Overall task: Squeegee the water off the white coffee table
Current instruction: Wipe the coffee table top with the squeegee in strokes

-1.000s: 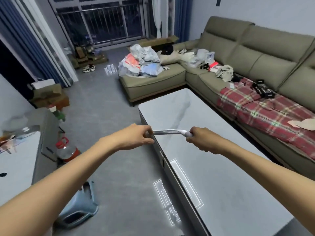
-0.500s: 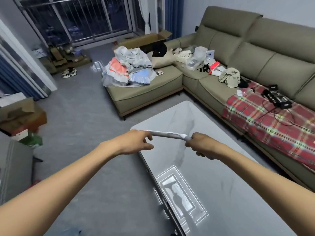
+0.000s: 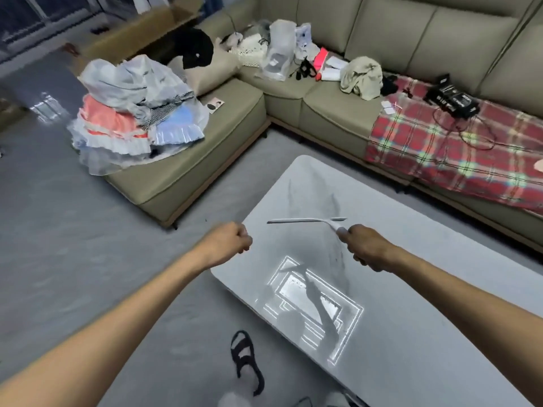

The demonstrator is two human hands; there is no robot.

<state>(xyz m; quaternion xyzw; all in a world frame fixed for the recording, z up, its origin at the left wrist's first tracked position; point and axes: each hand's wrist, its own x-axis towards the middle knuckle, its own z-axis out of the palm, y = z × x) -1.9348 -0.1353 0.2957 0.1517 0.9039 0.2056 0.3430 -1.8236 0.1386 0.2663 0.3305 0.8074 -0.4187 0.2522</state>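
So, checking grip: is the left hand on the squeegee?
Off: left hand, fisted, sits clear of the squeegee; only the right hand holds its handle.

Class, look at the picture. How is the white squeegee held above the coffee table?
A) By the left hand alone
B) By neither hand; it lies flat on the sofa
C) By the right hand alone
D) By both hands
C: the right hand grips the squeegee by its handle, while the left hand is curled in a fist at the edge of the coffee table, apart from the blade.
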